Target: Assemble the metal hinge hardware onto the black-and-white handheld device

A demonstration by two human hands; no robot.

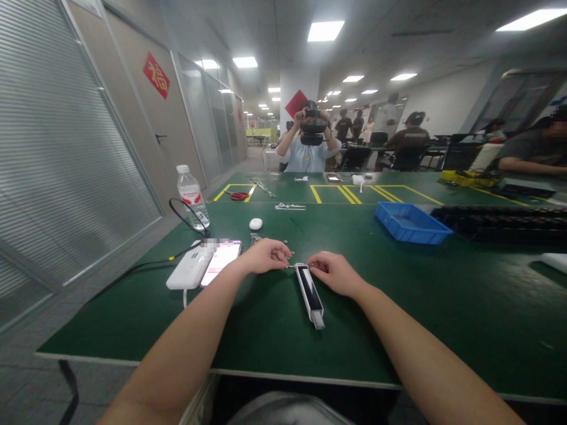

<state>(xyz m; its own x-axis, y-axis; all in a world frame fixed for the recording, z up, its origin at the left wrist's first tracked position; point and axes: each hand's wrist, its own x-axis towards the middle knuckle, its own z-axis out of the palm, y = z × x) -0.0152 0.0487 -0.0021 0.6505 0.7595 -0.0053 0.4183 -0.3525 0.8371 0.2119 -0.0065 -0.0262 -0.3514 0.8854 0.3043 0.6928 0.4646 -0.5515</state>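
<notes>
A long, narrow white device with a black top face (310,290) lies on the green table in front of me, a pale grey tab sticking out of its near end. At its far end, my left hand (267,256) pinches a small, thin metal piece (290,267) between thumb and fingertips. On the other side of that end, my right hand (333,271) has its thumb and fingers pressed together; what they hold is too small to make out. Several tiny rings (292,254) lie just beyond my left fingertips.
At left are a phone (221,262), a white power bank (188,268) with cables and a water bottle (193,198). A white earbud case (256,224), red-handled scissors (239,196) and a blue tray (411,223) stand farther back. Across the table sits a person (305,154) with raised hands.
</notes>
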